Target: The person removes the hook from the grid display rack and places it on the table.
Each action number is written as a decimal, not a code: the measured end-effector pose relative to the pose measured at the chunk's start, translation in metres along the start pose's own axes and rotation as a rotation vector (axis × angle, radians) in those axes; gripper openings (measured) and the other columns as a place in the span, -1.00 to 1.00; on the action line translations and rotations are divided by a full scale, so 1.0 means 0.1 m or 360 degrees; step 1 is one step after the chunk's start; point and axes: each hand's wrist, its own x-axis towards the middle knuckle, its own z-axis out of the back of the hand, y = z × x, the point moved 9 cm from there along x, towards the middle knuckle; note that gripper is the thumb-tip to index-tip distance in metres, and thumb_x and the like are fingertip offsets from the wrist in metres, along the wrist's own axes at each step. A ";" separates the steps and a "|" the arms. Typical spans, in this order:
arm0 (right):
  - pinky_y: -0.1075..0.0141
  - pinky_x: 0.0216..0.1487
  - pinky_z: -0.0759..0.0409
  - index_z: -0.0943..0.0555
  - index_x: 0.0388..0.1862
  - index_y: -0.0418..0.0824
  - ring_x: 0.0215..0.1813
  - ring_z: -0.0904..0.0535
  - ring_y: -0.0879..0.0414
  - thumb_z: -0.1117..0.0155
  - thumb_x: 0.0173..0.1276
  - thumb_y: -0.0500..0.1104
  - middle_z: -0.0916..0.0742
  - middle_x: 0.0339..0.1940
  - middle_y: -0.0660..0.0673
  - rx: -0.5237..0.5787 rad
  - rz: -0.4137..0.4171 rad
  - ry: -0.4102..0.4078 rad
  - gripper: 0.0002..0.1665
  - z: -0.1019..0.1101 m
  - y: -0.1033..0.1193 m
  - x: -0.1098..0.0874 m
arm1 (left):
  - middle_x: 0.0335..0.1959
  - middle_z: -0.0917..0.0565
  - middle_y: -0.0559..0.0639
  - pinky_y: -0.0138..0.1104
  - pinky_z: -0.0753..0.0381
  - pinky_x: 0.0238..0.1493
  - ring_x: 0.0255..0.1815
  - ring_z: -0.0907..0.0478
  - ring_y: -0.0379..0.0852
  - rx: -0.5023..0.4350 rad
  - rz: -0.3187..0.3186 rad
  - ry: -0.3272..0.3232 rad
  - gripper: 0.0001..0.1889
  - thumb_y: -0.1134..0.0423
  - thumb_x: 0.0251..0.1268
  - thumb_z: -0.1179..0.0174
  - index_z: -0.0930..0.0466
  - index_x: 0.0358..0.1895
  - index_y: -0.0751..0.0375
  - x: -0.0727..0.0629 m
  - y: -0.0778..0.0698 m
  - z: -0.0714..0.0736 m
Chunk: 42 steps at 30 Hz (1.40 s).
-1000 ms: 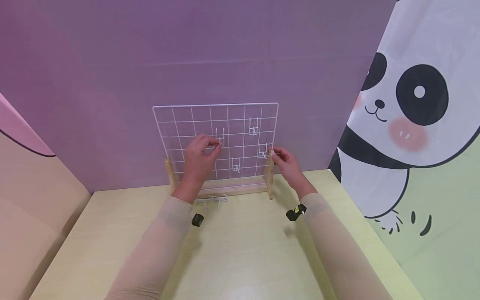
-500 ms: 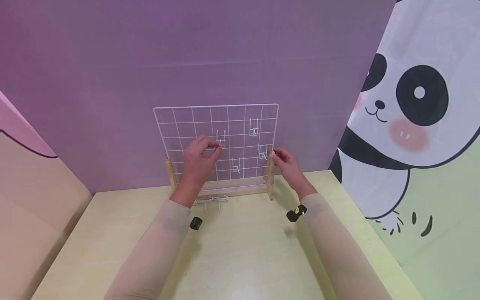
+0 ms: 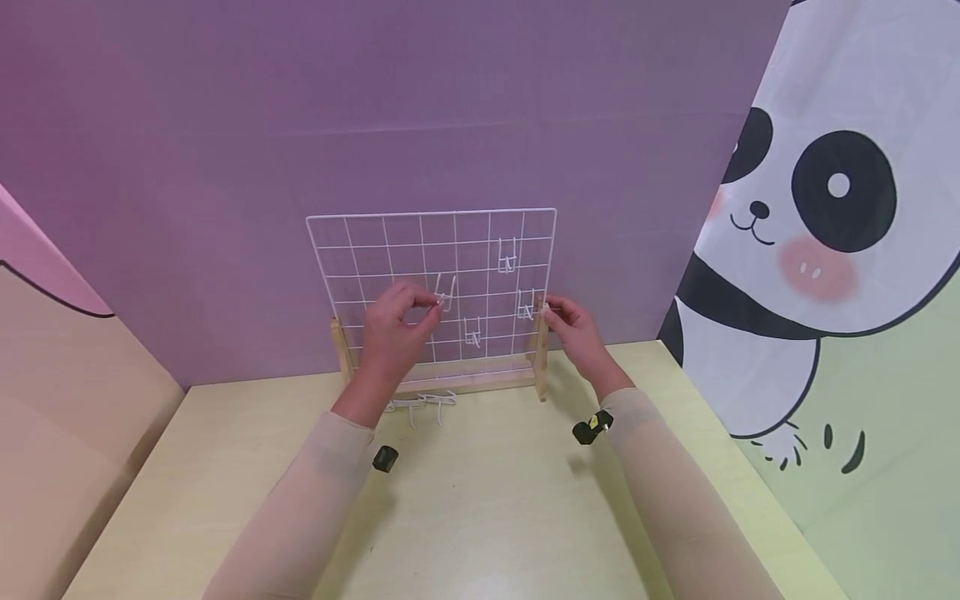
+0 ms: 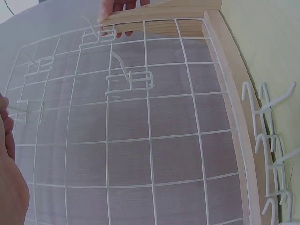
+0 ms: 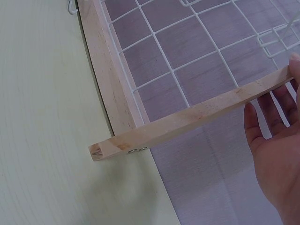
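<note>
My left hand [image 3: 393,333] pinches a white wire hook [image 3: 447,297] by its prong, in front of the middle of a white wire grid panel [image 3: 431,213]. The hook leans a little, its two upper prongs pointing up. My right hand [image 3: 581,337] grips the right wooden post [image 5: 197,112] of the grid's stand, with thumb on the near side and fingers behind. Three more hooks hang on the grid: an upper one [image 3: 507,265], one by the right post [image 3: 526,312] and a lower one [image 4: 140,80]. Only part of the left hand shows in its wrist view.
Loose white hooks [image 4: 262,112] lie in a row on the pale table [image 3: 465,517], along the stand's wooden base [image 3: 480,383]. A purple backdrop [image 3: 420,100] rises close behind the grid. At the right is a wall with a panda picture [image 3: 825,275].
My left hand has moved slightly down with the hook, whose prongs are now lower on the grid and more tilted. My right hand stays on the post.
</note>
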 end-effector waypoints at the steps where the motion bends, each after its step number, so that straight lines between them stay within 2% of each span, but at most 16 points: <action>1: -0.03 0.54 -0.54 -0.55 0.53 -0.33 0.30 -0.60 0.03 -0.18 0.79 -0.20 -0.66 0.41 -0.38 -0.0001 -0.0002 -0.0001 -0.54 0.00 0.00 0.00 | -0.20 -0.78 0.13 -0.42 -0.73 0.05 -0.12 -0.76 0.07 -0.0001 -0.0006 0.0004 -0.90 0.52 0.35 -0.49 -0.79 -0.16 0.33 -0.01 -0.01 0.00; 6: -0.01 0.53 -0.55 -0.55 0.53 -0.34 0.30 -0.60 0.04 -0.18 0.78 -0.21 -0.67 0.39 -0.37 0.0003 0.0006 -0.0006 -0.54 0.00 0.00 0.00 | -0.21 -0.78 0.11 -0.26 -0.79 0.01 -0.13 -0.76 0.05 -0.0036 0.0000 0.0003 -0.90 0.52 0.34 -0.50 -0.79 -0.18 0.32 -0.03 0.00 0.02; 9: 0.00 0.53 -0.55 -0.55 0.53 -0.34 0.31 -0.60 0.03 -0.18 0.79 -0.21 -0.67 0.39 -0.36 -0.0005 0.0004 -0.0007 -0.54 0.00 -0.01 0.00 | -0.23 -0.79 0.10 -0.34 -0.74 0.02 -0.14 -0.74 0.07 -0.0070 0.0021 -0.0012 -0.90 0.53 0.32 -0.50 -0.79 -0.20 0.32 -0.06 0.02 0.03; 14: -0.04 0.55 -0.53 -0.55 0.54 -0.33 0.34 -0.60 -0.01 -0.17 0.79 -0.20 -0.67 0.41 -0.36 -0.0003 -0.0004 -0.0002 -0.53 0.00 -0.01 0.00 | -0.25 -0.80 0.13 -0.52 -0.63 0.03 -0.18 -0.74 0.10 -0.0078 0.0000 -0.0011 -0.87 0.56 0.28 -0.49 -0.77 -0.22 0.33 -0.10 0.03 0.05; 18: -0.04 0.55 -0.53 -0.54 0.54 -0.34 0.33 -0.59 0.01 -0.18 0.78 -0.21 -0.66 0.41 -0.38 0.0023 0.0002 0.0005 -0.53 -0.01 -0.01 -0.01 | -0.25 -0.80 0.12 -0.54 -0.63 0.02 -0.19 -0.76 0.11 -0.0083 -0.0026 0.0008 -0.85 0.58 0.25 -0.50 -0.77 -0.22 0.32 -0.13 0.02 0.05; 24: 0.02 0.54 -0.54 -0.55 0.54 -0.34 0.29 -0.59 0.08 -0.18 0.79 -0.21 -0.65 0.42 -0.39 0.0024 -0.0001 0.0003 -0.53 -0.01 -0.01 -0.01 | -0.26 -0.80 0.13 -0.42 -0.66 -0.06 -0.21 -0.75 0.12 -0.0039 -0.0053 0.0053 -0.84 0.59 0.23 -0.50 -0.77 -0.22 0.32 -0.19 0.00 0.05; 32: -0.02 0.56 -0.53 -0.55 0.53 -0.33 0.32 -0.59 0.03 -0.19 0.78 -0.20 -0.66 0.41 -0.37 0.0011 0.0001 -0.0006 -0.53 0.00 -0.02 -0.01 | -0.26 -0.79 0.11 -0.11 -0.78 -0.12 -0.21 -0.75 0.08 0.0010 -0.0031 0.0105 -0.84 0.57 0.24 -0.53 -0.78 -0.23 0.30 -0.30 0.05 0.04; 35: -0.03 0.54 -0.54 -0.56 0.52 -0.34 0.31 -0.60 0.02 -0.19 0.78 -0.19 -0.67 0.38 -0.34 0.0010 0.0008 -0.0005 -0.54 0.00 -0.01 -0.01 | -0.26 -0.79 0.11 -0.13 -0.78 -0.12 -0.20 -0.76 0.07 0.0025 -0.0030 0.0127 -0.84 0.57 0.25 -0.53 -0.78 -0.22 0.30 -0.34 0.07 0.03; 39: -0.02 0.51 -0.57 -0.57 0.50 -0.34 0.29 -0.61 0.04 -0.19 0.78 -0.21 -0.69 0.34 -0.30 0.0021 0.0019 -0.0004 -0.55 0.00 -0.01 0.00 | -0.25 -0.80 0.07 -0.27 -0.72 -0.10 -0.19 -0.76 0.05 0.0039 -0.0008 0.0158 -0.84 0.55 0.27 -0.53 -0.79 -0.20 0.27 -0.38 0.09 0.02; 42: 0.03 0.49 -0.59 -0.57 0.50 -0.35 0.26 -0.62 0.06 -0.20 0.77 -0.21 -0.71 0.31 -0.27 0.0023 0.0025 -0.0006 -0.55 0.01 -0.01 0.01 | -0.25 -0.80 0.05 -0.27 -0.73 -0.11 -0.20 -0.76 0.04 0.0057 0.0003 0.0178 -0.83 0.55 0.26 -0.53 -0.79 -0.19 0.25 -0.41 0.10 0.00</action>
